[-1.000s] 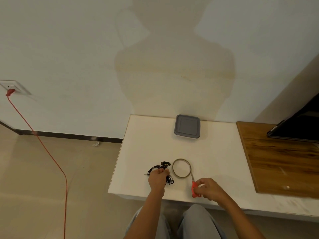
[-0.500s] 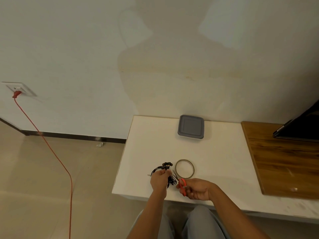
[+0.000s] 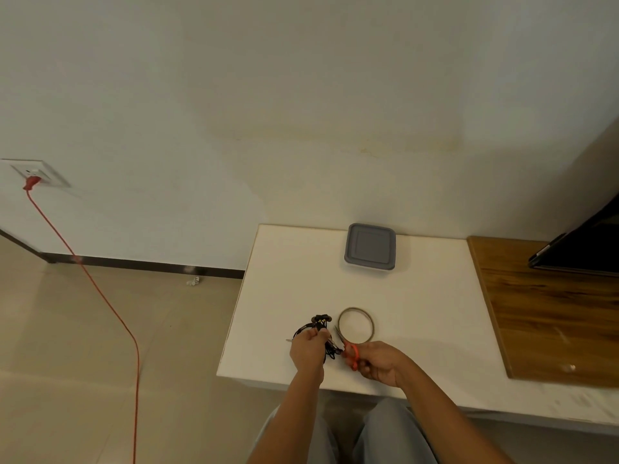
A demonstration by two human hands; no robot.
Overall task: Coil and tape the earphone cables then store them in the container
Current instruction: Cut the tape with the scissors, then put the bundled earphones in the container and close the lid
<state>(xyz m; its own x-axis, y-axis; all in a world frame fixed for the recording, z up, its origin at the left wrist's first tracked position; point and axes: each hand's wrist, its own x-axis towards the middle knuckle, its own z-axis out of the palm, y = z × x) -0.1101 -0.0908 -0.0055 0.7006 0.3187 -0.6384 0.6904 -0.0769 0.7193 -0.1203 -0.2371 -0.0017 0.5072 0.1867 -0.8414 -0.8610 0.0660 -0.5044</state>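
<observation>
My left hand [image 3: 307, 350] grips a coiled bundle of black earphone cables [image 3: 318, 329] just above the white table [image 3: 301, 262], near its front edge. My right hand [image 3: 376, 361] holds red-handled scissors [image 3: 350, 352], their blades pointing up-left at the bundle. A thin roll of tape [image 3: 355, 325] lies flat on the table right behind the scissors. The grey-lidded container [image 3: 370, 246] sits shut at the back of the table by the wall.
A wooden board [image 3: 549, 309] covers the table's right side, with a dark laptop-like device [image 3: 582, 249] at its far end. A red cord [image 3: 100, 289] runs from a wall socket [image 3: 33, 174] down across the floor on the left.
My right hand has carried the scissors left from the table's front edge up to the cable bundle. My left hand has stayed in place with the cables.
</observation>
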